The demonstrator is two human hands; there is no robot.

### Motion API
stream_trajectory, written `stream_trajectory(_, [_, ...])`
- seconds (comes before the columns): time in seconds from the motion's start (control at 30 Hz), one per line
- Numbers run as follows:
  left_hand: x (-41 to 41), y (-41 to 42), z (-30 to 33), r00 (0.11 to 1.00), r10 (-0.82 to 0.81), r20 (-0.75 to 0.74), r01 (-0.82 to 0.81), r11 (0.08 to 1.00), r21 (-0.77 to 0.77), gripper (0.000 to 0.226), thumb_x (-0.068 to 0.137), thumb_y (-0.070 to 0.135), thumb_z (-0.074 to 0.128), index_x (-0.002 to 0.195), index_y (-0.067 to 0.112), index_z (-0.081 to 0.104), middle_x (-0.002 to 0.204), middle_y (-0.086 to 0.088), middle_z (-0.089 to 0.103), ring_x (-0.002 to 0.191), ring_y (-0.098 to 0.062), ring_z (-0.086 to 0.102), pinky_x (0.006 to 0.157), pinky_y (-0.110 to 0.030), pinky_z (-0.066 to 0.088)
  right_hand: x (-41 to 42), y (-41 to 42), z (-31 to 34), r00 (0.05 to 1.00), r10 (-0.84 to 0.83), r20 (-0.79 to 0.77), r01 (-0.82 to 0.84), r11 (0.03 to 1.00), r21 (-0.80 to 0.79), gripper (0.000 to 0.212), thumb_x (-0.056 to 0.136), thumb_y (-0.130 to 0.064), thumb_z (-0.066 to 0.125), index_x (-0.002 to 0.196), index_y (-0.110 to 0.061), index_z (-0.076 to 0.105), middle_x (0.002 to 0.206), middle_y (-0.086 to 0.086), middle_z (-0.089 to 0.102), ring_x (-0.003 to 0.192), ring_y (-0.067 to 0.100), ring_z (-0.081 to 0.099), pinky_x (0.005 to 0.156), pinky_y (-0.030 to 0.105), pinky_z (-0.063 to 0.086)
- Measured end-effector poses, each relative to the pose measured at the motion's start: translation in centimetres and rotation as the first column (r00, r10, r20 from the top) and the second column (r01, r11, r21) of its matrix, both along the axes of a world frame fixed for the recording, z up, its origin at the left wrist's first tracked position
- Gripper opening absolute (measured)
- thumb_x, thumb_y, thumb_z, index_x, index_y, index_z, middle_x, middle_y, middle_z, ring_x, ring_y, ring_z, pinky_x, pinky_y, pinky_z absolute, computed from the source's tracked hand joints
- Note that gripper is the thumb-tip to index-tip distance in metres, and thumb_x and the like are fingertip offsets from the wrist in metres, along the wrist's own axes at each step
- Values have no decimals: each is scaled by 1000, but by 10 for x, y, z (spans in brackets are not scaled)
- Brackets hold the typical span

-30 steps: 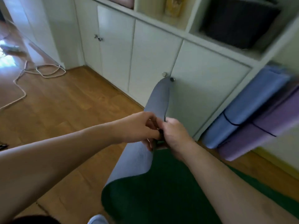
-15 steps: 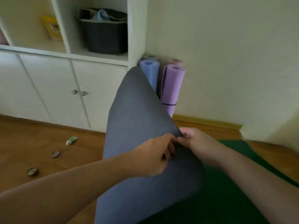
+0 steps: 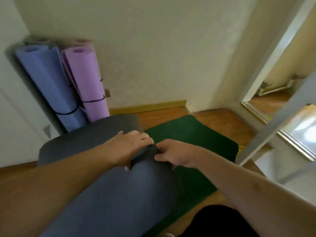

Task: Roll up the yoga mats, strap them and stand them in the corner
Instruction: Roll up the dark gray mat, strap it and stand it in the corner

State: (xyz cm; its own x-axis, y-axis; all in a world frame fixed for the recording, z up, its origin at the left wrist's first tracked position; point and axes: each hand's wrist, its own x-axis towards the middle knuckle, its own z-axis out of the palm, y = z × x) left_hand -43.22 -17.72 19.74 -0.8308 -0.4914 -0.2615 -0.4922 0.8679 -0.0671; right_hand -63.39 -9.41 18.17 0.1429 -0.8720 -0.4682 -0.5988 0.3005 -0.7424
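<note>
A grey yoga mat [image 3: 89,144] hangs unrolled in front of me, its far end lying toward the corner. My left hand [image 3: 130,146] lies on the mat with its thumb hooked under the edge, holding it. My right hand [image 3: 172,154] grips the same edge right beside the left hand. A green mat [image 3: 191,134] lies flat on the wooden floor under and to the right of the grey one. In the corner stand a rolled blue mat [image 3: 49,86] and a rolled purple mat [image 3: 87,82], each bound with a dark strap.
Behind the two rolled mats, tops of further rolls [image 3: 80,42] show against the cream wall. A white cabinet side [image 3: 12,100] borders the corner on the left. A mirror [image 3: 290,93] leans at the right. A yellow skirting board [image 3: 148,106] runs along the wall.
My view has swung right, from the cabinets to the corner. The grey mat has dropped from upright to lower and flatter, both hands still on its edge.
</note>
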Motion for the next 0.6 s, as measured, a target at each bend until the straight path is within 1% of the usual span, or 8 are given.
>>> stream_trajectory(0.13, [-55,-3,-54,994,-70,78,76,994,-73,47,81,25,80,118,30,51,116,6,61,108,-23,61,81,-44,53,-51,12,-75,959,-246,143,219,959,181,32,100,-43,68,101,-12,75,99,6,77,96,29,73,87,45,58])
stream_trajectory(0.2, [-73,-3,-80,992,-85,98,94,991,-97,32,89,26,70,116,29,52,113,4,63,106,-24,64,79,-42,53,-77,17,-131,823,-540,177,452,810,373,42,97,-55,68,97,-14,76,98,7,78,93,29,74,90,42,55])
stream_trajectory(0.27, [-86,-7,-101,990,-106,97,114,990,-80,25,93,25,65,114,28,51,110,4,63,103,-23,66,78,-40,55,-103,20,-194,670,-743,14,644,590,487,40,100,-49,67,102,-10,75,99,11,79,86,28,77,90,45,61])
stream_trajectory(0.3, [-93,-8,-110,988,-116,98,122,991,-61,23,94,24,64,113,28,51,107,4,63,99,-22,67,76,-40,56,-113,25,-223,684,-718,-128,677,559,479,34,102,-42,66,108,-9,72,105,13,77,89,28,76,93,46,62])
stream_trajectory(0.37, [-107,-10,-131,985,-148,91,154,986,-60,19,97,23,63,111,28,51,102,5,63,92,-21,68,72,-39,56,-129,39,-274,687,-624,-373,726,564,393,34,107,-31,59,134,-10,62,135,18,62,119,33,65,106,48,54])
stream_trajectory(0.47, [-128,-12,-156,972,-212,102,222,970,-96,21,99,23,63,114,26,50,100,4,60,87,-23,67,61,-36,47,-154,61,-308,569,-693,-442,820,442,363,62,102,-38,63,156,-17,41,155,21,32,138,41,42,109,50,43])
stream_trajectory(0.53, [-138,-15,-167,967,-231,109,243,964,-112,23,99,24,65,115,26,49,101,4,60,88,-24,67,59,-36,43,-170,68,-318,391,-838,-381,891,240,385,85,97,-34,74,163,-18,24,161,19,28,138,41,43,104,51,46])
stream_trajectory(0.6, [-143,-19,-174,965,-233,118,247,961,-123,25,99,26,66,117,27,48,102,4,60,89,-23,67,59,-36,41,-184,71,-321,123,-966,-230,914,20,404,108,89,-24,84,168,-23,10,166,17,28,143,44,41,108,58,45])
